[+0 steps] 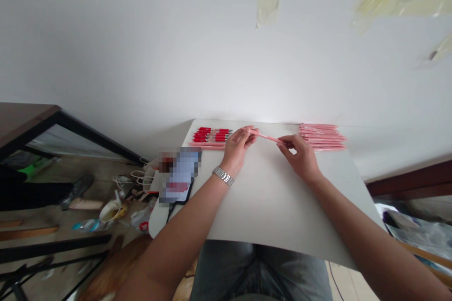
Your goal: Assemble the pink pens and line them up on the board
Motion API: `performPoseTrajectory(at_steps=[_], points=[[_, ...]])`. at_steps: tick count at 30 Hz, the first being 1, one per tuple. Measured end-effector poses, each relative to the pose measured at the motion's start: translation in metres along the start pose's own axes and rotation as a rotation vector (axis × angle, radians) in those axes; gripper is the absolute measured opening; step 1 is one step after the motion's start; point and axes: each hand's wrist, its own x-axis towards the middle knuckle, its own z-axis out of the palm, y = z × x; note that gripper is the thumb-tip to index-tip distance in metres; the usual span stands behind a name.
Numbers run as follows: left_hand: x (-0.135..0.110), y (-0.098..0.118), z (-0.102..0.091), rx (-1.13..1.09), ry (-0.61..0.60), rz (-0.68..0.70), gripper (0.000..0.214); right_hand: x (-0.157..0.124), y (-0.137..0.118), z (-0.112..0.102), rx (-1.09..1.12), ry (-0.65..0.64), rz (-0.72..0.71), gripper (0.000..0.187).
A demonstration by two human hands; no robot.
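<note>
My left hand and my right hand both pinch one thin pink pen, the left at its left end, the right at its right end, just above the white board on my lap. A silver watch circles my left wrist. Several red pens lie in a row at the board's far left. Several pink pens are piled at the far right.
A phone with a cable lies at the board's left edge. On the floor to the left are cups, cables and clutter beside a dark glass-topped table. A white wall with tape strips stands behind.
</note>
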Motion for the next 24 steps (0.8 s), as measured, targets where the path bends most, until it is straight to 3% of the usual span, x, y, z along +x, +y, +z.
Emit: performPoseTrajectory(at_steps=[17, 24], points=[[0.0000, -0.0004, -0.0005, 0.028, -0.108, 0.055, 0.035, 0.0008, -0.0010, -0.0014, 0.025, -0.150, 0.037, 0.034], [0.0000, 0.0001, -0.0008, 0.048, -0.094, 0.050, 0.037, -0.0006, 0.0010, -0.0012, 0.076, -0.198, 0.106, 0.034]])
